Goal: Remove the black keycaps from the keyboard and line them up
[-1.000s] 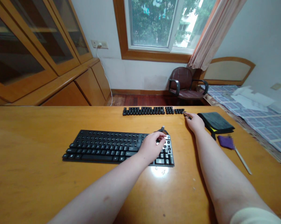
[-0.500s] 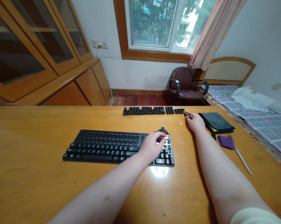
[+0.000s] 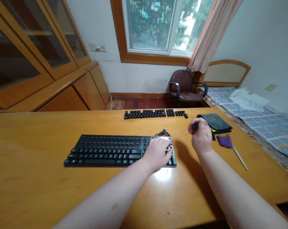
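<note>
A black keyboard (image 3: 103, 151) lies on the desk, its upper key rows bare of caps and its lower rows still capped. My left hand (image 3: 157, 152) rests over its right end, on the number pad, fingers spread and slightly bent; they hide part of the pad. To the right, above the desk, my right hand (image 3: 201, 135) is closed round the black handle of a keycap puller (image 3: 195, 126), whose thin wire loop shows faintly to the left. Removed keycaps (image 3: 145, 114) stand in rows along the far edge, with a single longer keycap (image 3: 186, 115) at their right end.
A coiled cable (image 3: 163, 132) sits behind the keyboard. On the right are a dark folded case (image 3: 215, 122) and a purple brush (image 3: 224, 141) with a white handle. An armchair (image 3: 183, 84) and a bed (image 3: 249, 109) stand beyond the desk.
My right hand has drawn back from the end of the keycap rows and risen, leaving a longer keycap there. My left hand has shifted slightly forward over the number pad, its fingers flatter.
</note>
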Available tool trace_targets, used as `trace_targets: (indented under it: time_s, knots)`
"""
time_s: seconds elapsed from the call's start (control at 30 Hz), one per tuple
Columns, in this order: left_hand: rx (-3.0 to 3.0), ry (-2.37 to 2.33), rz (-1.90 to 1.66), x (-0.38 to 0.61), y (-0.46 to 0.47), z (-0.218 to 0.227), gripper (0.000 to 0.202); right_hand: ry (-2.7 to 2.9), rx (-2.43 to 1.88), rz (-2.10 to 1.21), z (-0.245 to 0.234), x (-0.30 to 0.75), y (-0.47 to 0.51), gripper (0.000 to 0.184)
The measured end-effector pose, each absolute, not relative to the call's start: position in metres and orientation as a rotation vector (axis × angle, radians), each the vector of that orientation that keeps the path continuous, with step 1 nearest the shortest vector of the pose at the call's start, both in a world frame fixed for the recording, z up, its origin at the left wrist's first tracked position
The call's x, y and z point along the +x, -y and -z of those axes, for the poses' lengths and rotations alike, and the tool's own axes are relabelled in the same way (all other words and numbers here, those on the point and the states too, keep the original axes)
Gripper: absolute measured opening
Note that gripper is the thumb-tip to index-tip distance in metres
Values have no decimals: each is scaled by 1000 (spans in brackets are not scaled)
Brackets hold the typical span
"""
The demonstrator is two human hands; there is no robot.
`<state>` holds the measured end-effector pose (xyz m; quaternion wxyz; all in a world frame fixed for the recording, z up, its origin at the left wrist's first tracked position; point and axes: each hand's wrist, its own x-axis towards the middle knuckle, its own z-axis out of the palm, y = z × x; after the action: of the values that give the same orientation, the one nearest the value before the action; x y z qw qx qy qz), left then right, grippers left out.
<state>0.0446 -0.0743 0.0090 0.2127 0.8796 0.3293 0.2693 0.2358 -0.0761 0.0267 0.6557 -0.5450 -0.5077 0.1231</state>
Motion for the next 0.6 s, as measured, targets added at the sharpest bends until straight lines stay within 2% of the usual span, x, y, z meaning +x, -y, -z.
trace_targets:
  time_s: [0.07,0.23,0.6]
  knots:
    - [2450,-957,-659,43,73,-10,18,1149,-1169,-441,-20,220,93,27]
    - [2440,-921,-525,40,67,-15,32,1502,-1335,-509,-1,220,104,12]
    - [2448,-893,-505,41,62,-10,32,1655,-1515,-672,-4,212,101,21]
